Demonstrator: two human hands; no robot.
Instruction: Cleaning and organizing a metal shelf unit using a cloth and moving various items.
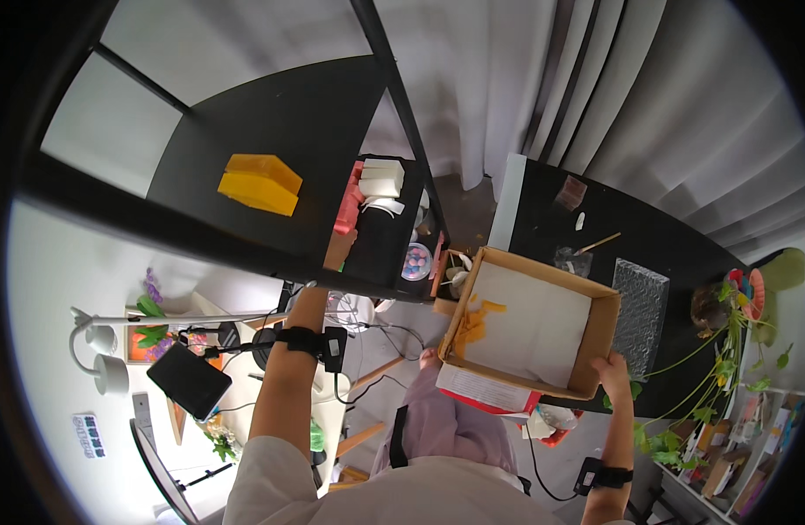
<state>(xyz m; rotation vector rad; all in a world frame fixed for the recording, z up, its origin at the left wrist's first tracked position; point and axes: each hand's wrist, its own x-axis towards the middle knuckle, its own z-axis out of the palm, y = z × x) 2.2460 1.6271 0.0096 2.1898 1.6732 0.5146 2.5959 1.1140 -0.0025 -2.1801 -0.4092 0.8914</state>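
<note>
My right hand (614, 377) grips the near right corner of an open cardboard box (599, 315). The box has a pale lining, and orange-yellow pieces (471, 328) lie at its left side. My left hand (340, 248) reaches into the black shelf unit, next to a pink object (350, 203); part of the hand is hidden by the shelf, so its hold cannot be told. White blocks (381, 177) and curved white pieces (384, 206) are beside the pink object. On the upper black shelf sits a yellow block-like object (261, 184).
A black table (540, 216) at the right bears a textured sheet (640, 315), a brush (599, 243) and a potted trailing plant (711, 305). A tub of pink and blue balls (417, 261) sits on a lower shelf. Cables (389, 328) hang at the left, near a tablet (189, 380).
</note>
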